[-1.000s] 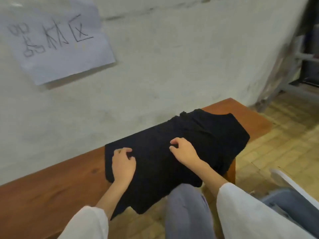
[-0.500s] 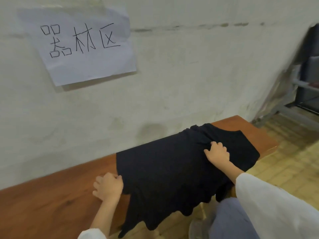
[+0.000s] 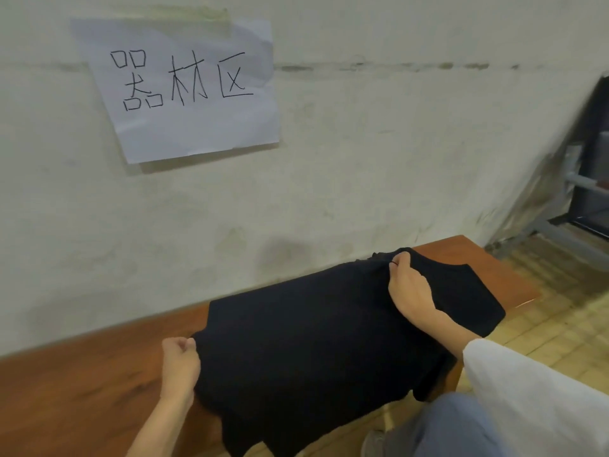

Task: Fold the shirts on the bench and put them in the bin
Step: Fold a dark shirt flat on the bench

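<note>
A black shirt lies spread across the brown wooden bench, its near edge hanging over the front of the seat. My left hand grips the shirt's left edge with curled fingers. My right hand pinches the fabric at the shirt's far edge, close to the wall, and lifts a small ridge of cloth there. No bin is in view.
A white wall runs right behind the bench, with a paper sign taped to it. A grey metal frame stands at the far right. Yellowish tiled floor lies past the bench's right end. My knee in grey trousers sits below.
Both hands slid outward from the middle of the shirt. The left one now holds the left edge; the right one reached to the far edge and pinched it. The view tilted up.
</note>
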### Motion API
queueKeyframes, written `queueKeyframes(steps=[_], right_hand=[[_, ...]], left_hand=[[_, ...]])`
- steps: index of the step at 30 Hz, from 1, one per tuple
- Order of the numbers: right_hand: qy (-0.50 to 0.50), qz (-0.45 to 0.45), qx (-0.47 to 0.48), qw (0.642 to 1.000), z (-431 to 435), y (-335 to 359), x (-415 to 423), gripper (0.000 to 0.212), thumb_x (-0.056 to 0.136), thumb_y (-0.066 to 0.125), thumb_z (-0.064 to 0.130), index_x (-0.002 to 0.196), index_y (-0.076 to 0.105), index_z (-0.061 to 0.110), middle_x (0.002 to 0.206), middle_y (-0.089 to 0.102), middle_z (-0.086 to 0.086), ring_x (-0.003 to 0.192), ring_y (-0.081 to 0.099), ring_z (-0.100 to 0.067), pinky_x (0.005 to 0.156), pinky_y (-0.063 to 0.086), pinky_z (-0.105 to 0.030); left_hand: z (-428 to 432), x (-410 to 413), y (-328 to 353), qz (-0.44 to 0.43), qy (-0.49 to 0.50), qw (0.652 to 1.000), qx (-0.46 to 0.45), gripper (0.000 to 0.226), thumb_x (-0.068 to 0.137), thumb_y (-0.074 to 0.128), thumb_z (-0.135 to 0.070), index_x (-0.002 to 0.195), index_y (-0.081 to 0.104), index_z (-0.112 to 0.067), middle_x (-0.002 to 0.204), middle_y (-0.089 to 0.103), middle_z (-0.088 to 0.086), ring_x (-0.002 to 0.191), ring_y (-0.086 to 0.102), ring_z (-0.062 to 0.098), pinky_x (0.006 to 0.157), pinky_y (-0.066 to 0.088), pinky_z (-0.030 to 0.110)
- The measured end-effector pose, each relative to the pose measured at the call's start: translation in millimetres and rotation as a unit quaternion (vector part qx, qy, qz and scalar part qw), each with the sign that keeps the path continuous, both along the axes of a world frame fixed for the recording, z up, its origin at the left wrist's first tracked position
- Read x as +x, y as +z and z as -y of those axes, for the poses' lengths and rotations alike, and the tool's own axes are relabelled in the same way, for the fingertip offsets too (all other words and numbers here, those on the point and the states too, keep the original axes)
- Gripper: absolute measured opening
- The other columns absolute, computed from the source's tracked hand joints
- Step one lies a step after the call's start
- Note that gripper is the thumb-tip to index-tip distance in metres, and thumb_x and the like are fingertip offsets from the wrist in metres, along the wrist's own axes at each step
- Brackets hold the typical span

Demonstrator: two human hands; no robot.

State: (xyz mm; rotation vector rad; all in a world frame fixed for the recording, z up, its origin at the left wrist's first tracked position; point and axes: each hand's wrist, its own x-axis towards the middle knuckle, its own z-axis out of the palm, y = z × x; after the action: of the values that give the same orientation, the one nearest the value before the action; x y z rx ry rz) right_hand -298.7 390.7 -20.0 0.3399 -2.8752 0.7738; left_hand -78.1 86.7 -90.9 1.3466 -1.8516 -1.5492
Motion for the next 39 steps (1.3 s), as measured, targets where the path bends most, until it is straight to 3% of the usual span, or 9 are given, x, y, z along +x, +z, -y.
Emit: queueKeyframes(steps=[7,10,13,18,21,26,29,34,39], right_hand=[[0.028,0.194,-0.221,0.955,97.9,46.9,19.5,0.019,0.103,0.032,0.024,0.098,0.045,0.011,0.086,0.047,0.001,0.082,0.047,-0.017,0.078,0.042,-0.035],[0.001,0.238,-0.268,0.934,132.9,37.2,11.4,0.034,0.099,0.035,0.013,0.067,0.044,0.012,0.071,0.047,-0.006,0.069,0.047,-0.023,0.061,0.038,-0.033],[-0.043,0.3,-0.295,0.906,150.1,22.4,27.6,0.025,0.099,0.034,0.005,0.08,0.049,-0.001,0.085,0.056,-0.015,0.062,0.055,-0.024,0.046,0.043,-0.026],[0.016,0.375,-0.118,0.92,138.9,-17.8,62.1,0.046,0.102,0.036,0.032,0.132,0.044,-0.003,0.077,0.063,-0.009,0.057,0.062,-0.019,0.049,0.05,-0.028],[0.046,0.352,-0.061,0.933,132.0,-22.5,77.6,0.051,0.098,0.041,0.046,0.099,0.064,0.0,0.071,0.063,-0.006,0.06,0.059,-0.017,0.057,0.051,-0.029],[0.2,0.279,0.16,0.926,104.0,-34.7,108.6,0.044,0.086,0.064,0.043,0.058,0.044,0.015,0.058,0.048,-0.003,0.055,0.05,-0.016,0.055,0.036,-0.028],[0.188,0.277,0.07,0.94,95.0,-35.9,107.2,0.031,0.092,0.058,0.03,0.069,0.046,0.013,0.07,0.053,-0.005,0.067,0.054,-0.019,0.061,0.036,-0.032],[0.153,0.324,-0.046,0.932,69.8,-37.4,105.9,0.012,0.089,0.065,0.021,0.091,0.056,0.013,0.102,0.063,-0.008,0.097,0.061,-0.024,0.084,0.047,-0.034],[0.129,0.37,-0.09,0.916,36.0,-41.9,135.3,0.016,0.09,0.063,0.015,0.081,0.064,0.002,0.062,0.069,0.001,0.061,0.067,-0.008,0.052,0.05,-0.021]], left_hand=[[74.3,85.1,11.4,0.057,0.122,0.989,-0.054,0.011,0.1,0.039,-0.013,0.108,0.04,-0.005,0.097,0.052,0.021,0.095,0.053,0.038,0.086,0.043,0.048],[106.8,138.1,13.5,0.096,0.151,0.982,-0.058,0.01,0.099,0.04,-0.013,0.107,0.04,-0.006,0.097,0.051,0.021,0.099,0.054,0.042,0.088,0.045,0.051],[122.3,175.1,15.7,0.123,0.133,0.982,-0.049,0.02,0.099,0.043,-0.016,0.112,0.046,0.0,0.105,0.055,0.02,0.103,0.054,0.039,0.089,0.045,0.048],[123.5,195.0,18.0,0.093,0.074,0.992,0.044,0.027,0.094,0.056,-0.014,0.114,0.056,0.004,0.11,0.06,0.018,0.102,0.057,0.036,0.088,0.046,0.046],[124.5,193.3,27.2,0.064,0.078,0.986,0.13,0.036,0.094,0.057,-0.023,0.121,0.056,0.002,0.114,0.062,0.019,0.101,0.059,0.035,0.086,0.046,0.044],[115.9,192.6,45.0,0.073,-0.025,0.981,0.181,0.028,0.09,0.062,-0.021,0.108,0.061,0.001,0.099,0.065,0.015,0.087,0.06,0.031,0.073,0.047,0.038],[113.8,197.1,41.4,0.1,-0.134,0.964,0.206,0.024,0.089,0.063,-0.018,0.105,0.067,-0.001,0.098,0.072,0.015,0.091,0.068,0.032,0.068,0.052,0.036],[106.1,201.9,37.6,0.048,-0.013,0.996,0.079,0.01,0.093,0.056,-0.009,0.101,0.062,-0.005,0.102,0.064,0.012,0.082,0.058,0.025,0.071,0.048,0.036],[86.4,218.8,37.8,0.178,-0.135,0.971,0.08,0.034,0.092,0.059,-0.03,0.088,0.07,0.002,0.083,0.072,0.015,0.075,0.067,0.028,0.069,0.053,0.039]])
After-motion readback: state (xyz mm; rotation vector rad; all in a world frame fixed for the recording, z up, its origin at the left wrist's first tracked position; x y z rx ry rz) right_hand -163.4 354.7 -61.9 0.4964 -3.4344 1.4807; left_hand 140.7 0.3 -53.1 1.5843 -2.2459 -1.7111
